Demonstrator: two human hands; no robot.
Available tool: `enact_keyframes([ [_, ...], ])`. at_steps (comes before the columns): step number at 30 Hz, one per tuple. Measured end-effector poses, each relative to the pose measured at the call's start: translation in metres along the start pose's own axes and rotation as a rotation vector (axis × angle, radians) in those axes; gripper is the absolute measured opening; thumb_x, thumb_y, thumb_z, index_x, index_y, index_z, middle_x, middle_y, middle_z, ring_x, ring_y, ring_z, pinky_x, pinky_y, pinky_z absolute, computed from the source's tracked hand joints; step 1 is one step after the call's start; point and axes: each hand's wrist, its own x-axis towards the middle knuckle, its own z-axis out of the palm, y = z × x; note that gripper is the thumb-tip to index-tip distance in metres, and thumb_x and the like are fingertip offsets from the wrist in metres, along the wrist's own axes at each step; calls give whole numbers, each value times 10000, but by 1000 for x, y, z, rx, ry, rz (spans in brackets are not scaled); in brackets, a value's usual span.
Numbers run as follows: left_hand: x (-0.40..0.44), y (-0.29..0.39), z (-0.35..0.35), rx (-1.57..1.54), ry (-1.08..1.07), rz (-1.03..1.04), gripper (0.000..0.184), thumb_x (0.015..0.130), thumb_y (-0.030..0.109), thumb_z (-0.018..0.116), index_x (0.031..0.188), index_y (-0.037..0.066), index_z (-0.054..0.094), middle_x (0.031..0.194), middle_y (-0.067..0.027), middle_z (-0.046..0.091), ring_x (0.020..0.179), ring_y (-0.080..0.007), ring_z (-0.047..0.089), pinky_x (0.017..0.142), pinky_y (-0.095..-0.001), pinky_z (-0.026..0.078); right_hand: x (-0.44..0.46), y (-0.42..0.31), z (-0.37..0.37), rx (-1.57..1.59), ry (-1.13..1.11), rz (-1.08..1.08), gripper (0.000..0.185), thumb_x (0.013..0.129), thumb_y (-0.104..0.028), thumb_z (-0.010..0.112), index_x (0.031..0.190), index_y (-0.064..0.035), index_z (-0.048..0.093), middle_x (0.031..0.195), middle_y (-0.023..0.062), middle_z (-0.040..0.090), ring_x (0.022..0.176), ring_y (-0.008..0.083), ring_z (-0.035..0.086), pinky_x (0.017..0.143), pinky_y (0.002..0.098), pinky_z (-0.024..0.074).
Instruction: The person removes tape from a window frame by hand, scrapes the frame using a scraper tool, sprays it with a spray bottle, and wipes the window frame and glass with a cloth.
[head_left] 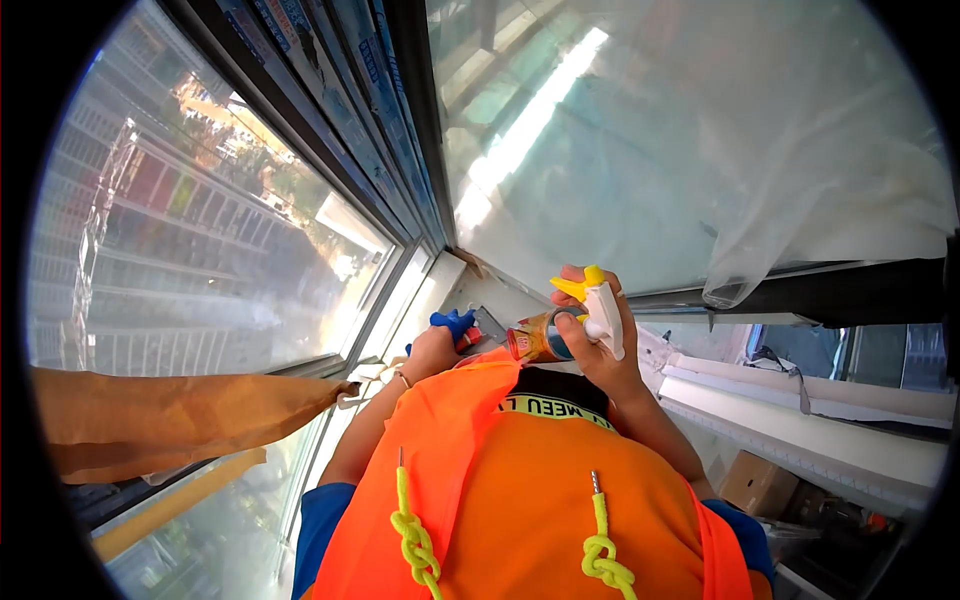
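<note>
My left hand [432, 354] is closed around a blue-handled tool [455, 322] with a red part and a flat grey piece at its far end. The tool's exact kind cannot be made out. Held up in my right hand [618, 368] is a spray bottle [604, 318] with a white and yellow trigger head. Its body lies tilted toward the left, with a printed orange-red label. My right fingers wrap round the neck and head. Both hands are close together in front of my chest, over a light-coloured corner ledge [420, 300].
Window glass [220, 230] stands on the left and a large hazy pane [640, 140] ahead, partly covered with clear plastic film [770, 220]. Dark frames [380, 130] with blue-printed tape meet at the corner. Brown paper [190, 420] hangs left; a cardboard box [760, 484] sits lower right.
</note>
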Motion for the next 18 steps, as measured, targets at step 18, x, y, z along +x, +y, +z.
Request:
enact_keyframes([
  [18,32,14,-28,-741,310,142,606,675,123,801,1238,46,588,1053,-100,699,948,-195,672,861,-316,513,8,56,16,143,-387,74,573,876,-246,687,1396,-107,491,1187,96,554,983,203,570,877,290,446],
])
